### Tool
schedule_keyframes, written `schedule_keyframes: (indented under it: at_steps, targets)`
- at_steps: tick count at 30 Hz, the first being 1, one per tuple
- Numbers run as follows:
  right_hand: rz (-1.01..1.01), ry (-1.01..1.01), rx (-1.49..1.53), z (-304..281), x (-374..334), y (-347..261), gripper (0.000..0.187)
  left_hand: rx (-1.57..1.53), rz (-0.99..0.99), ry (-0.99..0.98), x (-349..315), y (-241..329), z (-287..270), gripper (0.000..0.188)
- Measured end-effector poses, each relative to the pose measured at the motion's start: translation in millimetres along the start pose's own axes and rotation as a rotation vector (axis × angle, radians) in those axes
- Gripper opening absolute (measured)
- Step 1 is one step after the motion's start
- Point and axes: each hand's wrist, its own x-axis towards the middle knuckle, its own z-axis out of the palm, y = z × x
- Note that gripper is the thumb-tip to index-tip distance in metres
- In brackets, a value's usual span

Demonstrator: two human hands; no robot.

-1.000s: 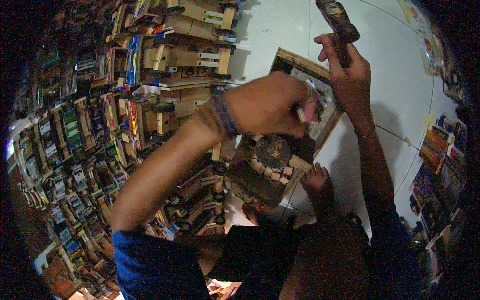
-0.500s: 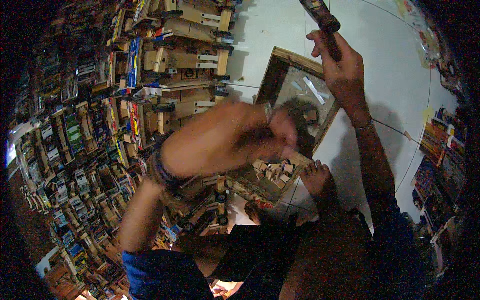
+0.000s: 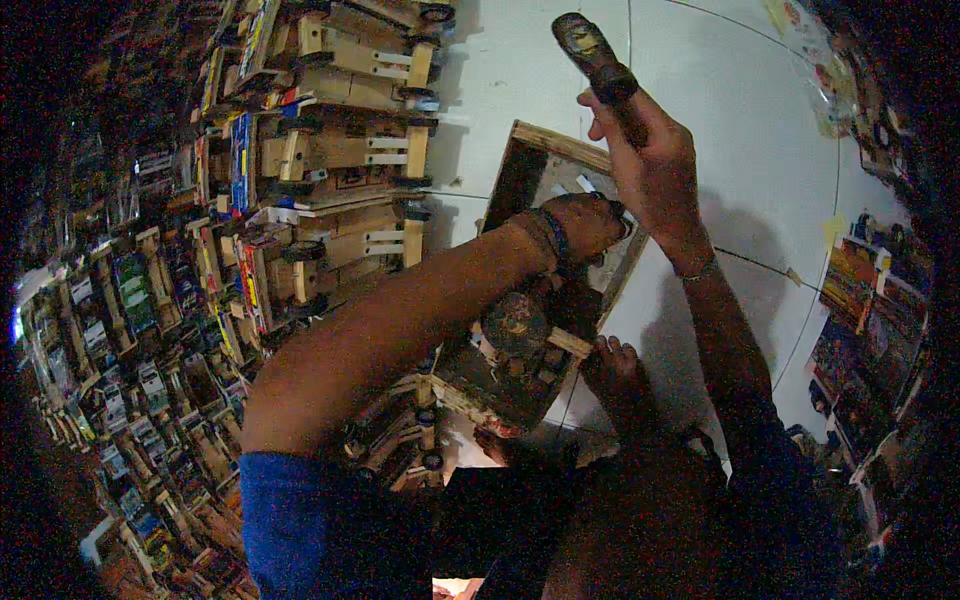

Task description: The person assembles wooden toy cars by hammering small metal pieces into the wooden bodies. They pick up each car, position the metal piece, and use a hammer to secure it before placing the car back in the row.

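Observation:
My right hand (image 3: pixel 655 170) is closed round a dark-handled hammer (image 3: pixel 590 55), held up over the right side of a wooden tray (image 3: pixel 565 143). Down in the far section of that tray is my left hand (image 3: pixel 585 225), back upward, dark bands at its wrist. Its fingers are mostly hidden, so what they hold or touch does not show. White strips (image 3: pixel 590 184) lie just beyond it. A wooden divider (image 3: pixel 569 343) crosses the tray. On its near side, small wood blocks (image 3: pixel 545 375) lie partly in shadow.
Rows of wooden toy trucks (image 3: pixel 350 150) with black wheels crowd the left side. Beside the tray, a bare foot (image 3: pixel 615 370) rests on the white tiled floor (image 3: pixel 760 130). Colourful printed sheets (image 3: pixel 850 300) lie at the right, and clear plastic (image 3: pixel 830 75) at the far right.
My left hand has gone from a blurred sweep over the tray down into its far section. My right hand, with the hammer, has shifted slightly left and nearer in the picture.

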Motion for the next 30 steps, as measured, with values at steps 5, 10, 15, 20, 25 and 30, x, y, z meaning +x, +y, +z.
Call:
schedule_keyframes:
  at_steps: [5,10,15,20,25,30]
  targets:
    - [0.037,-0.009,0.06,0,-1,-7,0.023,-0.384,-0.093,0.12,-33,1,-39,0.022]
    - [-0.014,0.0,0.082,0,-1,-11,0.025,-1.253,-0.244,0.15,-110,14,-96,0.02]
    - [0.12,-0.057,0.061,-4,-4,-13,0.021,-1.464,-0.266,0.3,-189,43,-120,0.023]
    - [0.044,-0.026,0.013,0,-2,-11,0.021,-1.482,-0.437,0.457,-253,77,-111,0.036]
    - [0.05,-0.052,0.012,0,-3,-10,0.022,-1.539,-0.613,0.488,-280,96,-86,0.028]
    - [0.056,-0.034,-0.055,-1,-5,-14,0.023,-1.51,-0.546,0.521,-287,97,-61,0.032]
